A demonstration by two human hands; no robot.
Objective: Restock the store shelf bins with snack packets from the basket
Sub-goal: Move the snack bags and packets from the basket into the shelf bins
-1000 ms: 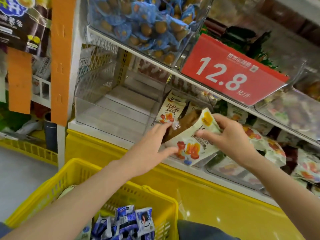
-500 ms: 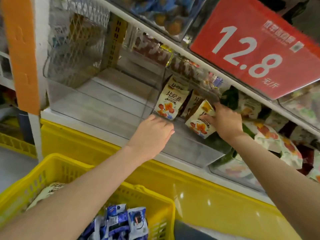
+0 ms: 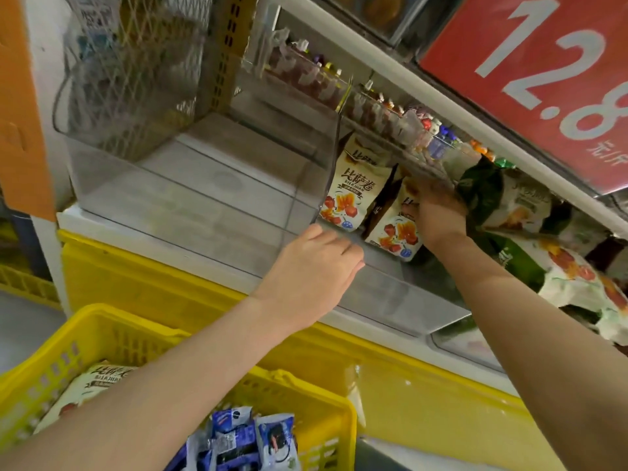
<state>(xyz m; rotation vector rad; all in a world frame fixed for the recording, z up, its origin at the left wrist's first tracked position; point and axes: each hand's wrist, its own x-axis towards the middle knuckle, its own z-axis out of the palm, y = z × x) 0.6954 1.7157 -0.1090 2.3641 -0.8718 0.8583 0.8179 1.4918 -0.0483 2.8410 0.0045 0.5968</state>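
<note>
Restocking progress: judged early; counted only two white packets in the middle bin (image 3: 401, 300), with room left in front of them.
Right hand (image 3: 438, 215): reached deep into the middle bin, fingers curled round the top of the front packet (image 3: 394, 232); held it upright just beside the rear packet (image 3: 356, 188), near the back wall.
Left hand (image 3: 312, 270): hung at the middle bin's front rim with fingers bent; could not tell whether gripping the rim or only resting on it.
Left bin (image 3: 170, 205): showed no packets through its clear walls; judged still to be filled.
Basket (image 3: 102, 321): sat below the shelf under the left forearm; carried one more white packet (image 3: 91, 379) of the same print and a heap of blue packets (image 3: 244, 436); judged most of the work still ahead.
Green packets (image 3: 482, 192): crowded in from the right, close against the right hand.
Overhead: noted a rack of small sweets (image 3: 384, 110) and a red price sign (image 3: 543, 79) low above the bins; judged headroom tight for placing packets at the back.
Risk: judged the upright packets likely to topple forward once released.
</note>
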